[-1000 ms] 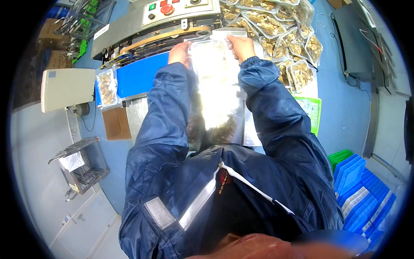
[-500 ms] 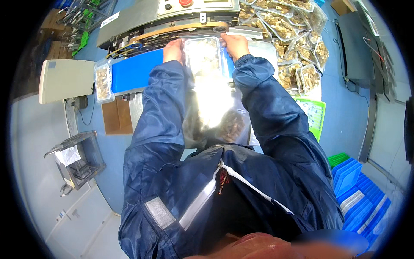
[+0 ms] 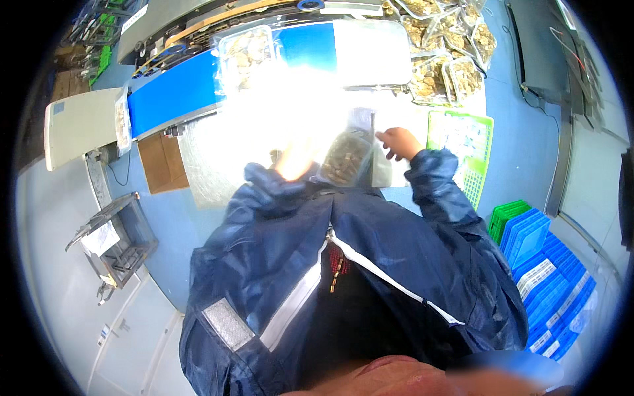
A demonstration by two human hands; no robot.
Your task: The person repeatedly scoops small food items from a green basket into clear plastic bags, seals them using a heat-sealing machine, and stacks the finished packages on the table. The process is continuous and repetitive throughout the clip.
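Note:
On the blue conveyor belt lies a clear tray of pale brown dried pieces, bagged in plastic; neither hand touches it. Close to my body, a second bagged tray of darker brown pieces sits between my hands. My left hand is just left of this tray, washed out by glare that hides its fingers. To the tray's right, my right hand hovers with fingers loosely bent and apart, holding nothing I can see. Strong glare whitens the work surface between belt and hands.
Bagged trays pile up at the back right. A green basket stands beyond my right hand, with stacked blue crates lower right. The sealing machine runs behind the belt. Another bagged tray is at the belt's left end.
Both hands have let go of the bagged tray on the belt and drawn back toward my body. That tray is further left along the belt. My view has shifted somewhat.

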